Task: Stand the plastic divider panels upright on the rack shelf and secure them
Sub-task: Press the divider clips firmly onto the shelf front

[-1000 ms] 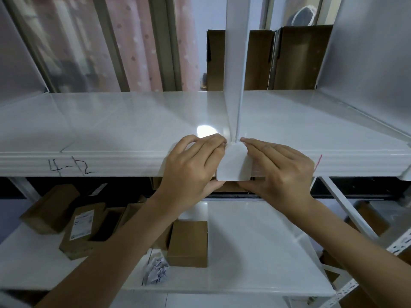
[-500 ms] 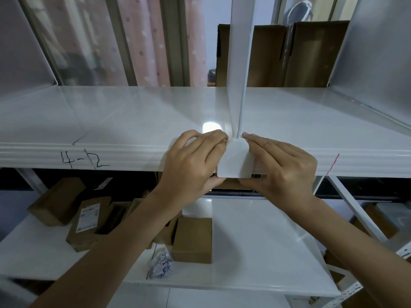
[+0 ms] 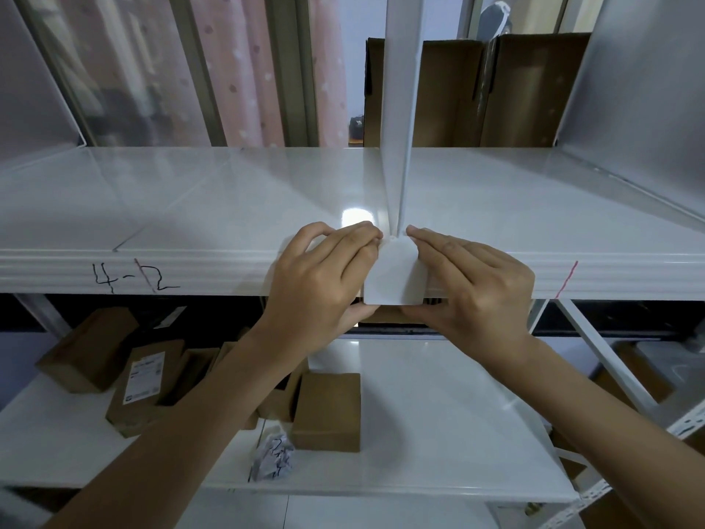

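Note:
A white plastic divider panel point(image 3: 398, 108) stands upright, edge-on to me, in the middle of the white rack shelf point(image 3: 190, 208). Its white foot tab point(image 3: 395, 278) folds down over the shelf's front lip. My left hand point(image 3: 324, 276) presses on the tab's left side, fingers on top and thumb under the lip. My right hand point(image 3: 469, 284) mirrors it on the right side. Two more panels stand at the far left point(image 3: 34, 82) and far right point(image 3: 641, 93) of the shelf.
"4-2" is handwritten on the shelf lip point(image 3: 129, 280), and a red mark point(image 3: 568, 278) sits to the right. Cardboard boxes point(image 3: 477, 93) stand behind the shelf. The lower shelf point(image 3: 438, 433) holds several brown boxes point(image 3: 326, 410) and a crumpled paper point(image 3: 272, 458).
Both hands stay pressed on the tab at the divider's base, their fingers barely shifting. The view has moved slightly to the right.

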